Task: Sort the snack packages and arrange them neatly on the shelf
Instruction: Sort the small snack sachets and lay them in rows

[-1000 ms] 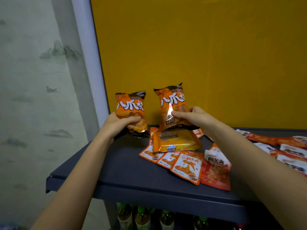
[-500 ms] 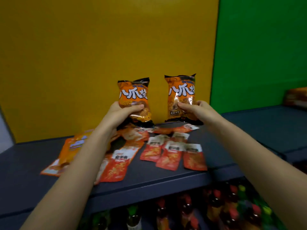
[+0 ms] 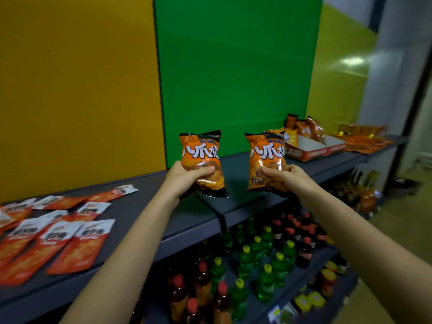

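Two matching orange snack bags with white characters are held upright above the dark shelf (image 3: 238, 206). My left hand (image 3: 184, 178) grips the left orange bag (image 3: 201, 153) by its lower half. The right orange bag (image 3: 266, 153) is gripped the same way by my right hand (image 3: 287, 178). Both bags hang in front of the green back panel, near the seam between two shelf sections. Several flat red and white packets (image 3: 70, 239) lie on the shelf at the left. More orange snack bags (image 3: 308, 127) stand farther right on the shelf.
An open cardboard tray (image 3: 313, 148) sits on the shelf at the right, with flat orange packets (image 3: 367, 141) beyond it. The lower shelf holds many green and dark bottles (image 3: 257, 260). Yellow and green panels back the shelf. An aisle floor runs at the far right.
The view and both hands have swung right along the shelf, from the yellow panel to the green one, each hand still holding its orange bag. The red packets now lie at the left.
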